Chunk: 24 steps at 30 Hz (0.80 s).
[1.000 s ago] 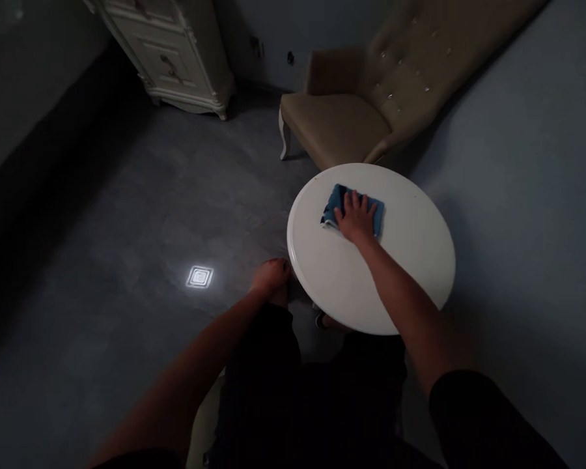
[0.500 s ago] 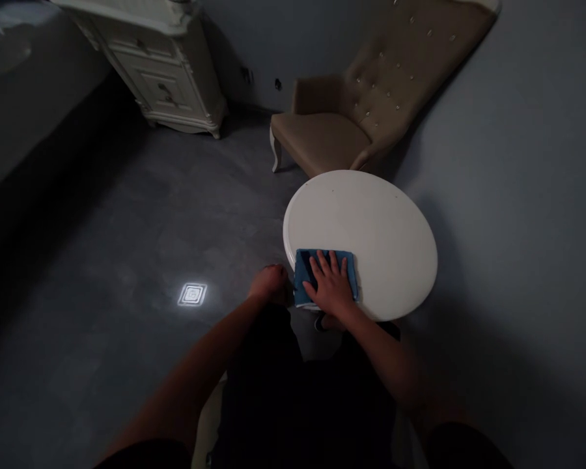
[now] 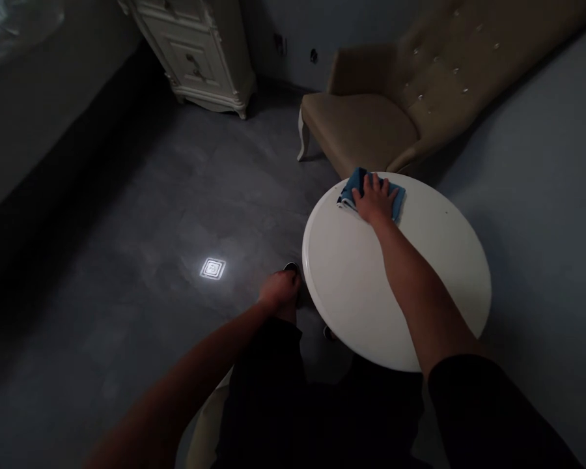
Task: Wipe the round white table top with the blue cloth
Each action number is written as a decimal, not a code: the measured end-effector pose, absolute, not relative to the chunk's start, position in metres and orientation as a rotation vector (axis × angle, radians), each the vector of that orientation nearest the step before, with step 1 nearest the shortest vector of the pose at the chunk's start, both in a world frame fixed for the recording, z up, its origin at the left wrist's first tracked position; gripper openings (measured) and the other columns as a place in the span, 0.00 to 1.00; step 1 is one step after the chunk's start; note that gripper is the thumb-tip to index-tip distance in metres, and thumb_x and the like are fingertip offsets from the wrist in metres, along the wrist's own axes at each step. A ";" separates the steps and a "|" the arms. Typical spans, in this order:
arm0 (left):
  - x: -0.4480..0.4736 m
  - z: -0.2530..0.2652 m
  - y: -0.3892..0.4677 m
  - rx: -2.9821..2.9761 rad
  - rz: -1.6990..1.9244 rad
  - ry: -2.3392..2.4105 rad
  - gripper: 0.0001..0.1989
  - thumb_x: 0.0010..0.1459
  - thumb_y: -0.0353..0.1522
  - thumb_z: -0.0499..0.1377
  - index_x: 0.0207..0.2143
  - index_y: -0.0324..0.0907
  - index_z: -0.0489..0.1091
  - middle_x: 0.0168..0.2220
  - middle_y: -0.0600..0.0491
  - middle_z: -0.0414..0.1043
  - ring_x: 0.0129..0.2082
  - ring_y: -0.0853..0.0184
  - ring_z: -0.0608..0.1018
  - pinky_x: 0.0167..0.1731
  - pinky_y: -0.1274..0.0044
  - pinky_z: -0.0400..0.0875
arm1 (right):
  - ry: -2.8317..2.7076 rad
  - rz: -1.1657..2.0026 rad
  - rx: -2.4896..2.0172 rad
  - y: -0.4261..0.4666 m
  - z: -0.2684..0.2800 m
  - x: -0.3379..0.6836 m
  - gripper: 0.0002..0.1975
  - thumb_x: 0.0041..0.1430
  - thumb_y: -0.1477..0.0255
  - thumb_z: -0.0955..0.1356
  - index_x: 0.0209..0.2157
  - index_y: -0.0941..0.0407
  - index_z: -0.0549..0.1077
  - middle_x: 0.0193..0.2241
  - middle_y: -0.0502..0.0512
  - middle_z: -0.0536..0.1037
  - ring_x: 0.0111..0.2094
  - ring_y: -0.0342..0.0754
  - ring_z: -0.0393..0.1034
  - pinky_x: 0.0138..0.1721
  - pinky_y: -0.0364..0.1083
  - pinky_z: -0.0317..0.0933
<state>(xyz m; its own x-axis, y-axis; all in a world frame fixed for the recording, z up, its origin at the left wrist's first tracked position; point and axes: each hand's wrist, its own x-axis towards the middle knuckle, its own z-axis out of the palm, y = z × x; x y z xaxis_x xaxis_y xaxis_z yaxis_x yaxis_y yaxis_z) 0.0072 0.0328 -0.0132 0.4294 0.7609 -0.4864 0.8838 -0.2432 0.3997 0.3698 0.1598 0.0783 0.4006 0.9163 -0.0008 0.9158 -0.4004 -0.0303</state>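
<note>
A round white table (image 3: 351, 293) stands in front of me. My right hand (image 3: 375, 200) lies flat, fingers spread, pressing a folded blue cloth (image 3: 354, 182) against the table's far edge. My left hand (image 3: 279, 290) hangs with fingers curled beside the table's left rim, over my dark-trousered leg, holding nothing that I can see.
A beige tufted armchair (image 3: 371, 124) stands just beyond the table, against the blue-grey wall. A cream carved cabinet (image 3: 200, 58) is at the back left. A bright square of light (image 3: 213, 268) reflects on the dark grey floor left of my hand.
My right hand slid the blue cloth from the table's near left edge across to its far edge. The left hand stayed beside the rim.
</note>
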 end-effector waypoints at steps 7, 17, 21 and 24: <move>0.010 -0.016 0.036 2.068 -0.236 1.365 0.24 0.81 0.43 0.53 0.49 0.43 0.88 0.55 0.37 0.89 0.52 0.50 0.89 0.51 0.67 0.78 | -1.597 0.003 -2.591 0.215 0.074 0.402 0.45 0.85 0.46 0.49 0.86 0.61 0.55 0.86 0.79 0.50 0.85 0.83 0.42 0.75 0.94 0.33; 0.021 -0.010 0.026 2.132 -0.164 1.297 0.28 0.82 0.46 0.51 0.54 0.43 0.89 0.57 0.37 0.88 0.54 0.51 0.89 0.52 0.68 0.77 | -1.786 0.054 -2.510 0.103 0.080 0.286 0.42 0.84 0.50 0.55 0.86 0.62 0.57 0.87 0.72 0.50 0.85 0.82 0.42 0.80 0.86 0.34; 0.022 -0.009 0.014 2.130 -0.154 1.291 0.27 0.82 0.46 0.52 0.54 0.40 0.89 0.57 0.33 0.88 0.53 0.50 0.89 0.53 0.67 0.77 | -1.913 0.117 -2.433 0.023 0.080 0.218 0.43 0.82 0.51 0.57 0.86 0.62 0.57 0.87 0.68 0.50 0.86 0.80 0.39 0.83 0.83 0.33; 0.013 -0.005 0.000 2.120 -0.093 1.276 0.23 0.82 0.42 0.57 0.56 0.37 0.88 0.54 0.33 0.88 0.51 0.52 0.89 0.48 0.70 0.76 | -1.982 0.158 -2.370 -0.036 0.074 0.174 0.45 0.80 0.45 0.56 0.87 0.52 0.56 0.88 0.54 0.49 0.88 0.76 0.37 0.85 0.80 0.33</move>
<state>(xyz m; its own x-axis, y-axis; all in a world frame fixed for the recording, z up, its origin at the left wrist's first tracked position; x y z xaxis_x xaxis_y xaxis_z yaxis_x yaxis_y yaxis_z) 0.0133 0.0004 -0.0054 0.5229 0.7650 -0.3759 0.8115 -0.3120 0.4941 0.1743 -0.0364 0.0744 0.1742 0.9836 -0.0476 0.9787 -0.1782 -0.1018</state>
